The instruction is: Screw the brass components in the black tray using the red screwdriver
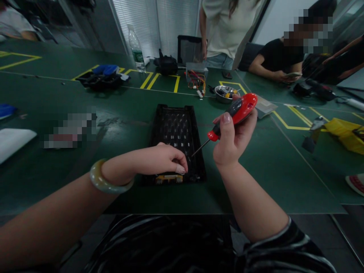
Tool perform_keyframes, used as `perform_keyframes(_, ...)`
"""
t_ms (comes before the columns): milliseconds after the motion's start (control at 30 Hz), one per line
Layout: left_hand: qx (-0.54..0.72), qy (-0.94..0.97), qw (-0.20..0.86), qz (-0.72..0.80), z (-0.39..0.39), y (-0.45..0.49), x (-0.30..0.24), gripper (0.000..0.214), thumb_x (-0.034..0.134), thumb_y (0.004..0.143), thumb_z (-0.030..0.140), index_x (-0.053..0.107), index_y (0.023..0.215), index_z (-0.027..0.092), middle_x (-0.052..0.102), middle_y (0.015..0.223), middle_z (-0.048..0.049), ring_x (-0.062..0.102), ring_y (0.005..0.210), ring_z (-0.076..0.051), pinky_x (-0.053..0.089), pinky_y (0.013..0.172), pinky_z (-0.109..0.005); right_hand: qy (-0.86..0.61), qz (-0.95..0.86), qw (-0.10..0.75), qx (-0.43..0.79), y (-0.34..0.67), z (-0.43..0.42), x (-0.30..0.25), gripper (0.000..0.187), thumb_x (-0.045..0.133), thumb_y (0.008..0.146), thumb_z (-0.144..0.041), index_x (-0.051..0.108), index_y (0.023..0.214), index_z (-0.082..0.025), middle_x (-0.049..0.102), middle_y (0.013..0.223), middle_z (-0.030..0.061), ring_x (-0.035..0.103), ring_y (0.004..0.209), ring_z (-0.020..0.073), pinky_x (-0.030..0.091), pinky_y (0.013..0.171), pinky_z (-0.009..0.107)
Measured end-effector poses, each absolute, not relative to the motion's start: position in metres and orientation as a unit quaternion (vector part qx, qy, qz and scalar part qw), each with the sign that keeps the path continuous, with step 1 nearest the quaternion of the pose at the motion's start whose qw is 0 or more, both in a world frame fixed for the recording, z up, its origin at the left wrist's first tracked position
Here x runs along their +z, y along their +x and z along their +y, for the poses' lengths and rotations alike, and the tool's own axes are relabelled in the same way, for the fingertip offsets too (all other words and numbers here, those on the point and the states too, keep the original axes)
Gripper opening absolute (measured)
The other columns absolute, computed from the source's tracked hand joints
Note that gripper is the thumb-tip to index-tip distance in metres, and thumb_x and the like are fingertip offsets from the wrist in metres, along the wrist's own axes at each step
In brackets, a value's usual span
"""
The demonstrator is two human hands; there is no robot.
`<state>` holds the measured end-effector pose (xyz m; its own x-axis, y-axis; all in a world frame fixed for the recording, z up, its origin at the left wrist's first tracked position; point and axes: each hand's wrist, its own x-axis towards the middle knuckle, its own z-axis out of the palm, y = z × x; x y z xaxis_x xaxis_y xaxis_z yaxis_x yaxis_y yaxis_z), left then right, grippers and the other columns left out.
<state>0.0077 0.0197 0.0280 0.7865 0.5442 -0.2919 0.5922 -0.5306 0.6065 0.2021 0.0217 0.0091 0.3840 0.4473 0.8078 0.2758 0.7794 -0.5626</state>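
Note:
A black plastic case (pixel 176 127) with rows of small slots lies open side up on the table before me. At its near end sits a small circuit board (pixel 167 179) with a pale connector strip. My left hand (pixel 166 159) reaches over the case, fingers curled and closed just above the board; what they hold, if anything, is hidden. In my right hand (pixel 236 138), a red and black screwdriver (pixel 240 110) is gripped by its handle. Its thin shaft slants down and left, the tip over the case's right part near my left fingers. Whether the tip touches anything, I cannot tell.
Beyond the case stand a metal bowl (pixel 223 94) of small parts, a metal box with coloured cables (pixel 196 74), a water bottle (pixel 137 51) and a black tray (pixel 102 77). A yellow item (pixel 345 134) lies right. Other people are across the table.

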Motion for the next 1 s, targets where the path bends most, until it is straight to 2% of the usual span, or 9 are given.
perform_keyframes(100,-0.062,0.874,0.347,0.334,0.019,0.013,0.031,0.018,0.065,0.093,0.034,0.079,0.101,0.027,0.081,0.1,0.0049,0.073,0.092,-0.014,0.047,0.083,-0.021,-0.304,-0.553,0.773,0.061,0.203,0.022,0.01,0.034,0.057,0.095,-0.05,0.052,0.121,-0.029,0.057,0.111,0.0039,0.055,0.067,0.0118,0.055,0.07,0.035)
perform_keyframes(167,-0.083,0.87,0.339,0.349,0.018,0.017,0.033,0.018,0.066,0.093,0.035,0.08,0.102,0.026,0.081,0.101,0.0048,0.073,0.093,-0.014,0.044,0.086,-0.022,-0.292,-0.554,0.777,0.065,0.203,0.021,0.01,0.033,0.059,0.094,-0.048,0.054,0.12,-0.028,0.057,0.108,0.0029,0.054,0.066,0.0108,0.053,0.067,0.033)
perform_keyframes(400,-0.12,0.865,0.317,0.369,0.018,0.024,0.037,0.018,0.066,0.094,0.036,0.08,0.101,0.028,0.082,0.098,0.0052,0.072,0.092,-0.015,0.038,0.093,-0.026,-0.276,-0.563,0.777,0.059,0.204,0.022,0.01,0.032,0.059,0.095,-0.047,0.054,0.12,-0.028,0.057,0.109,0.003,0.055,0.069,0.0114,0.053,0.069,0.034)
perform_keyframes(567,-0.126,0.861,0.329,0.366,0.018,0.025,0.036,0.019,0.065,0.094,0.037,0.08,0.102,0.028,0.082,0.1,0.0051,0.072,0.094,-0.015,0.039,0.089,-0.025,-0.278,-0.564,0.776,0.061,0.204,0.024,0.008,0.033,0.06,0.095,-0.048,0.054,0.12,-0.028,0.056,0.107,0.0029,0.056,0.072,0.0125,0.055,0.075,0.037)
perform_keyframes(767,-0.109,0.867,0.314,0.372,0.016,0.025,0.033,0.017,0.066,0.092,0.036,0.081,0.097,0.029,0.082,0.092,0.0049,0.072,0.089,-0.016,0.037,0.089,-0.029,-0.266,-0.563,0.779,0.072,0.205,0.026,0.006,0.034,0.061,0.094,-0.048,0.054,0.121,-0.028,0.058,0.118,0.0056,0.063,0.089,0.0169,0.058,0.085,0.042)
perform_keyframes(933,-0.086,0.875,0.312,0.36,0.02,0.023,0.028,0.014,0.069,0.09,0.037,0.081,0.093,0.031,0.082,0.098,0.0049,0.07,0.1,-0.02,0.029,0.096,-0.035,-0.24,-0.551,0.797,0.065,0.201,0.024,0.01,0.029,0.062,0.095,-0.044,0.057,0.119,-0.028,0.057,0.103,0.0017,0.056,0.066,0.009,0.055,0.064,0.031)
perform_keyframes(1000,-0.08,0.876,0.315,0.358,0.021,0.021,0.026,0.014,0.07,0.09,0.039,0.081,0.094,0.032,0.081,0.101,0.0049,0.069,0.104,-0.021,0.028,0.097,-0.036,-0.23,-0.543,0.806,0.057,0.198,0.022,0.013,0.028,0.061,0.096,-0.043,0.057,0.12,-0.029,0.058,0.102,0.0015,0.054,0.063,0.0081,0.052,0.058,0.028)
